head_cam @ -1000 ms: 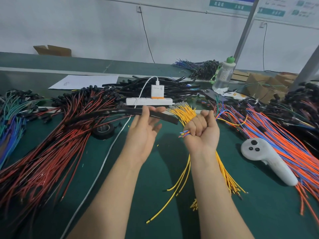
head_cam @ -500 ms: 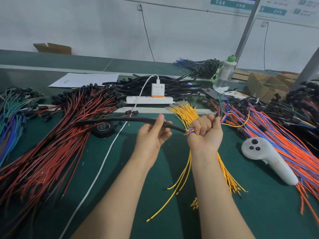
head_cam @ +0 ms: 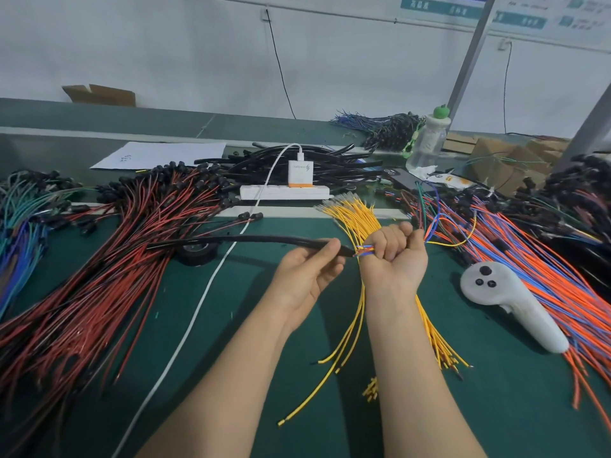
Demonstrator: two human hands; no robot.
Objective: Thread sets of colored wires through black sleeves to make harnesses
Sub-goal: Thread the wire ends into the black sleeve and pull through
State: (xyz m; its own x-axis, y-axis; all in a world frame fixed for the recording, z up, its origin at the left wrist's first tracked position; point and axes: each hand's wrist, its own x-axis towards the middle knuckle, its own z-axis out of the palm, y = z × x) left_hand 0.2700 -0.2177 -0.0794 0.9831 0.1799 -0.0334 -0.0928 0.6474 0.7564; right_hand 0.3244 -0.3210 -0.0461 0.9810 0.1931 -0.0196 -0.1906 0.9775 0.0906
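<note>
Pinches sleeve (head_cam: 251, 240) near its right end with left hand (head_cam: 307, 276). Grips wires (head_cam: 365, 250) in fisted right hand (head_cam: 395, 256), setting their tips at sleeve mouth. Holds both above bench (head_cam: 231, 325), over yellow bundle (head_cam: 355, 219), with sleeve trailing left past tape roll (head_cam: 198, 251).

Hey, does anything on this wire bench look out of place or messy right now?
A white handheld controller lies on the green mat right of the right hand, beside the orange and blue wires; it isn't harness stock. A few yellow wires trail loose from their bundle toward the near edge. Nothing looks damaged.
</note>
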